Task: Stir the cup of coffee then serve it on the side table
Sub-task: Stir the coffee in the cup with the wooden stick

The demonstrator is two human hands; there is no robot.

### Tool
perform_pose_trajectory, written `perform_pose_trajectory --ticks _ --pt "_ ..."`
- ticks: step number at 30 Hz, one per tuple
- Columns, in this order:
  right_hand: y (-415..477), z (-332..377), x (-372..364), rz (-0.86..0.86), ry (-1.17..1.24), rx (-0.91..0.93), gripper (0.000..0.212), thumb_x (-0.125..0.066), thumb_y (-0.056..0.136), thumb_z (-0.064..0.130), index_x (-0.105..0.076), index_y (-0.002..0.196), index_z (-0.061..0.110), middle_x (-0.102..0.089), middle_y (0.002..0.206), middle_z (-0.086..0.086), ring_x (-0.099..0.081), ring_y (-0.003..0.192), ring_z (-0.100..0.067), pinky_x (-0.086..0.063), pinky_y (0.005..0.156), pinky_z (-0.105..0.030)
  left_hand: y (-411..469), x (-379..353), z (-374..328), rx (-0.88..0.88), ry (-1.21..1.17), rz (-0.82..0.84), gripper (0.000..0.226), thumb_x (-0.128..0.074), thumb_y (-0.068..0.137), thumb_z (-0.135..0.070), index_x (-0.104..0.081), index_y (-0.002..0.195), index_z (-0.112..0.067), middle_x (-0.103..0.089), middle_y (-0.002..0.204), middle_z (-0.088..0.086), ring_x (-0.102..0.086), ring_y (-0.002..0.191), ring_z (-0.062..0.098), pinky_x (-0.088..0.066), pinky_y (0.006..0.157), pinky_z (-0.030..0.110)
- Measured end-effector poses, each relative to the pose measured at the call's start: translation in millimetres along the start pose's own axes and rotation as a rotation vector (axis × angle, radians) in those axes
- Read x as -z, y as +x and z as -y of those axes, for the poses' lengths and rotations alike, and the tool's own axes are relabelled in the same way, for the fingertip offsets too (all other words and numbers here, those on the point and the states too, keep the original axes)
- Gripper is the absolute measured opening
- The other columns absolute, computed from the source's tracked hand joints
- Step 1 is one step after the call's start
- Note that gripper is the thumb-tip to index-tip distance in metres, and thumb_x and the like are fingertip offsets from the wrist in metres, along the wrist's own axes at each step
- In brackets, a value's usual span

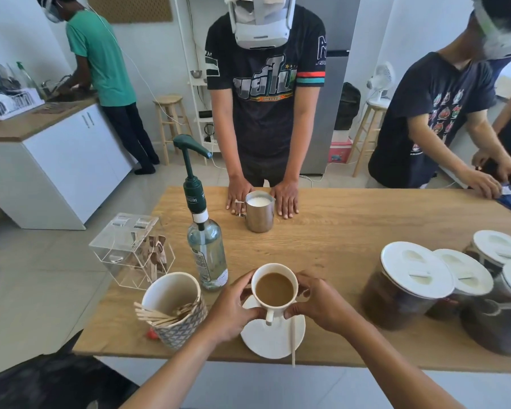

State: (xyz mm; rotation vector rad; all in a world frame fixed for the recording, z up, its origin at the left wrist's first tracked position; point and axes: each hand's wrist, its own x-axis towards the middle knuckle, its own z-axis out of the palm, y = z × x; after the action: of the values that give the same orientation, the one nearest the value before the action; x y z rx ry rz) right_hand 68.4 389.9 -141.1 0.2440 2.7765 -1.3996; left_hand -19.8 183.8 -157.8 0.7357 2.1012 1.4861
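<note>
A white cup of milky coffee [274, 289] is held between both my hands, just above or on a white saucer [270, 339] near the table's front edge. My left hand [233, 308] wraps the cup's left side, my right hand [316, 305] its right side. The cup's handle points toward me. A wooden stir stick [293, 340] lies across the saucer's right part, its end over the table edge.
A patterned cup of wooden stir sticks [174, 311], a pump bottle [207, 249] and a clear acrylic box [130, 249] stand at left. Several lidded jars [407, 284] are at right. A person across the wooden table [337, 237] rests hands beside a steel milk jug [258, 212].
</note>
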Motion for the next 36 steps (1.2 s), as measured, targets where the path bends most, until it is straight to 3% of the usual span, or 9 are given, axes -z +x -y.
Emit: perform_pose_trajectory --ticks 5,8,12,16,22,26,31,36 --pt "1.2 -12.9 -12.9 0.011 -0.013 -0.01 0.061 -0.089 0.058 0.036 -0.062 0.112 0.044 -0.059 0.107 0.016 -0.056 0.096 -0.009 -0.048 0.086 -0.029 0.3 -2.7 20.3 0.021 0.039 -0.006 0.079 -0.088 0.068 -0.016 -0.051 0.135 -0.037 -0.065 0.129 -0.015 -0.058 0.123 0.002 -0.045 0.106 0.027" --pt "-0.2 -20.0 -20.3 0.006 -0.026 -0.041 0.067 -0.088 0.061 0.037 -0.058 0.12 0.042 -0.056 0.11 0.022 -0.054 0.098 -0.005 -0.047 0.087 -0.029 0.0 -5.1 28.6 0.014 0.079 -0.007 0.08 -0.087 0.064 -0.032 -0.05 0.133 -0.045 -0.061 0.132 -0.018 -0.055 0.125 0.002 -0.044 0.108 0.032" --pt "-3.3 -24.7 -26.0 0.003 -0.069 -0.046 0.064 -0.085 0.059 0.043 -0.053 0.115 0.05 -0.056 0.107 0.025 -0.053 0.097 0.0 -0.048 0.084 -0.028 -2.0 -8.3 36.3 0.019 0.106 -0.013 0.083 -0.087 0.061 -0.038 -0.051 0.135 -0.043 -0.06 0.133 -0.019 -0.055 0.124 0.002 -0.045 0.108 0.038" --pt "-4.8 -33.4 -31.8 -0.001 -0.094 -0.066 0.067 -0.081 0.056 0.051 -0.055 0.117 0.046 -0.059 0.106 0.024 -0.054 0.097 -0.001 -0.05 0.084 -0.034 -3.1 -12.3 43.2 -0.003 0.136 -0.006 0.078 -0.089 0.066 -0.033 -0.052 0.135 -0.042 -0.059 0.133 -0.022 -0.053 0.125 -0.002 -0.044 0.108 0.035" --pt "-4.6 -37.4 -35.6 0.027 -0.101 -0.093 0.066 -0.084 0.06 0.044 -0.057 0.12 0.038 -0.058 0.107 0.022 -0.052 0.097 -0.001 -0.047 0.085 -0.031 -5.9 -14.8 50.2 -0.007 0.162 -0.004 0.074 -0.086 0.068 -0.041 -0.049 0.13 -0.053 -0.057 0.132 -0.026 -0.051 0.126 -0.002 -0.043 0.106 0.029" --pt "-3.8 -36.9 -37.5 0.031 -0.103 -0.095 0.065 -0.085 0.063 0.037 -0.057 0.121 0.04 -0.056 0.104 0.024 -0.05 0.095 0.001 -0.041 0.078 -0.02 -7.0 -14.6 53.4 0.008 0.176 -0.01 0.072 -0.086 0.069 -0.04 -0.046 0.126 -0.061 -0.054 0.131 -0.034 -0.048 0.126 -0.006 -0.041 0.104 0.024" --pt "-4.3 -36.9 -39.3 0.033 -0.099 -0.09 0.066 -0.085 0.065 0.033 -0.056 0.124 0.035 -0.053 0.1 0.026 -0.048 0.093 0.001 -0.035 0.074 -0.014 -7.9 -15.1 62.3 0.035 0.199 -0.013 0.078 -0.087 0.07 -0.041 -0.043 0.133 -0.057 -0.049 0.135 -0.031 -0.044 0.13 -0.001 -0.039 0.11 0.032" --pt "-6.0 -40.6 -42.1 0.048 -0.089 -0.121 0.07 -0.084 0.066 0.035 -0.053 0.128 0.037 -0.054 0.105 0.02 -0.048 0.101 -0.007 -0.043 0.085 -0.027 -8.6 -17.4 65.2 0.045 0.215 -0.014 0.081 -0.088 0.071 -0.037 -0.043 0.138 -0.049 -0.05 0.14 -0.023 -0.043 0.132 0.0 -0.038 0.111 0.032"
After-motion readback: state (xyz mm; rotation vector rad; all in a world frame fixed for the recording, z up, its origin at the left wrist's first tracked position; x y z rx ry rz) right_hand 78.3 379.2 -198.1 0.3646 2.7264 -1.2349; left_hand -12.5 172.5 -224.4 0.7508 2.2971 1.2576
